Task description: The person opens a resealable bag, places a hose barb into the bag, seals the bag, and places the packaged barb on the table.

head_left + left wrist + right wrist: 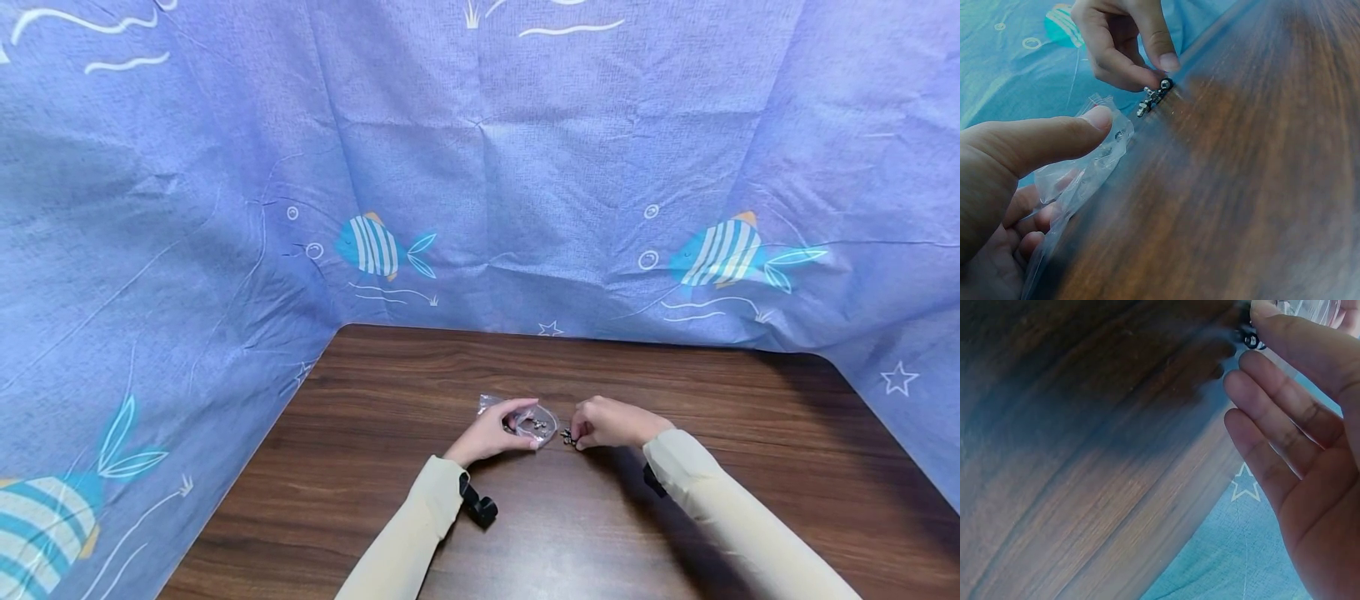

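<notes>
A clear plastic bag (1094,165) with several small metal bits inside lies in the curve of my left hand (495,432). The thumb lies along the bag's upper edge, while the other fingers curl beneath it, partly hidden behind the film. Just right of the bag, a small pile of dark and silvery metal screws (567,437) sits on the table. My right hand (609,422) reaches down to this pile, thumb and index fingertips pinching at a round, dark-rimmed screw (1166,83). Its other fingers are loosely bent in the right wrist view.
The brown wood-grain table (360,500) extends around both hands. A blue fish-print cloth (555,183) hangs behind the table and along its sides. A black strap with a small device (478,504) is on the left wrist.
</notes>
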The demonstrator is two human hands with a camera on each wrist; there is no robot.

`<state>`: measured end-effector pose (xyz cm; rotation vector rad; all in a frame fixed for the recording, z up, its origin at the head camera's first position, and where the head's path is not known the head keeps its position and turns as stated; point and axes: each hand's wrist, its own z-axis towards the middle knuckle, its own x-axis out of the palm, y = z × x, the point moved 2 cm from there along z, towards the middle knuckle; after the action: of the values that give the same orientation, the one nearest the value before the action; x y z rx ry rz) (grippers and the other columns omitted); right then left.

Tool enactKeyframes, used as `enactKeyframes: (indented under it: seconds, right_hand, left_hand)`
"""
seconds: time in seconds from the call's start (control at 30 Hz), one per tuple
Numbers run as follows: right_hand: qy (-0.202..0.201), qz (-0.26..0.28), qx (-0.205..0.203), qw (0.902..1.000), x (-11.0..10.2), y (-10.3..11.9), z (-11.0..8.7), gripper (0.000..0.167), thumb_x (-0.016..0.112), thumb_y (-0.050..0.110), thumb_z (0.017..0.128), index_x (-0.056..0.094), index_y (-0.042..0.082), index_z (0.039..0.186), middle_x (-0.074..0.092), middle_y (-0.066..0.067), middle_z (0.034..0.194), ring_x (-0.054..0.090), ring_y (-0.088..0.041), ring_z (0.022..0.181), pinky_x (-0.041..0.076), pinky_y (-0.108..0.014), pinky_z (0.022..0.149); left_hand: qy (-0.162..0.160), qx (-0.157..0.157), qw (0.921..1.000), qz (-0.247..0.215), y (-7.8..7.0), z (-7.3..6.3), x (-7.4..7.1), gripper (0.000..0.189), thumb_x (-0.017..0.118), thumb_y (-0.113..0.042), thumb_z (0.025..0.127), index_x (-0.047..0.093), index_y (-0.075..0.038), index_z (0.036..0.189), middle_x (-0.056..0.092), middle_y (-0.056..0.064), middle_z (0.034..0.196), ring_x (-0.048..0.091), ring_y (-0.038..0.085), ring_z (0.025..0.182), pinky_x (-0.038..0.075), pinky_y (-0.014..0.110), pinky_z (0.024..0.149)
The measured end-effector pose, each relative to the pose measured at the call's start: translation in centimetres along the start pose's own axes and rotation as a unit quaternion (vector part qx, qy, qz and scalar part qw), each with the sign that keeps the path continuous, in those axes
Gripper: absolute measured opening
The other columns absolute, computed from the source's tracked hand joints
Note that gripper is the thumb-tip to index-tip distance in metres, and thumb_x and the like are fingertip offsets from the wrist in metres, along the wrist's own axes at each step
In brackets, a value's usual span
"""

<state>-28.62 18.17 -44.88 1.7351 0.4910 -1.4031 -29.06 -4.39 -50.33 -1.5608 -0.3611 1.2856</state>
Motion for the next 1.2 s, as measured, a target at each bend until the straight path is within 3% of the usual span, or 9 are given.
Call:
enactKeyframes:
  seconds: [0.8,1.2]
  right_hand:
    - [-0.034,-0.045,-0.006,0.9984,0.3,0.61,-0.03,0.011,0.072,0.005,0.079,0.068,0.014,0.074,0.057,0.01,0.074,0.05,0.003,0.065,0.045,-0.018,0.06]
    - [-0.064,-0.05,-0.021,0.9964,0.08,0.35,0.19,0.009,0.07,0.005,0.08,0.07,0.012,0.075,0.058,0.009,0.074,0.05,0.004,0.064,0.047,-0.017,0.06]
  left_hand:
    - [-0.001,0.004,1.0,-0.004,0.03,0.03,-0.06,0.069,0.082,-0.025,0.076,0.054,-0.016,0.138,0.066,0.001,0.111,0.05,0.007,0.077,0.043,0.021,0.069]
    - [-0.001,0.008,1.0,0.002,0.14,0.07,-0.08,0.068,0.082,-0.026,0.076,0.054,-0.016,0.137,0.063,0.001,0.101,0.05,0.008,0.077,0.043,0.021,0.069]
